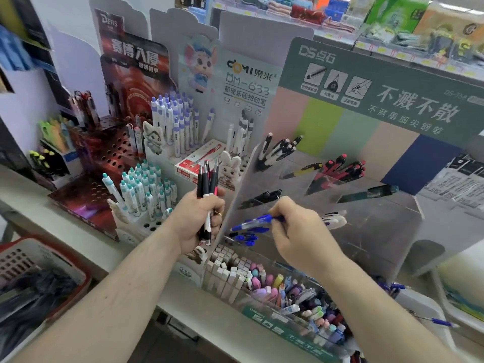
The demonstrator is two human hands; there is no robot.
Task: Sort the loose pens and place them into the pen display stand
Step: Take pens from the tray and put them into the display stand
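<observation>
While L hand [199,221] grips pens [208,179], basket [15,247] nearby.

My right-hand fingers [277,209] pinch a blue pen [255,221]; my left hand [199,218] grips black, red and white pens [208,179]. Upper right, the display stand [392,82] header is grey-green above pastel stripes.

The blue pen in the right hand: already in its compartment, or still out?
Out: the right hand pinches the blue pen above blue pens.
</observation>
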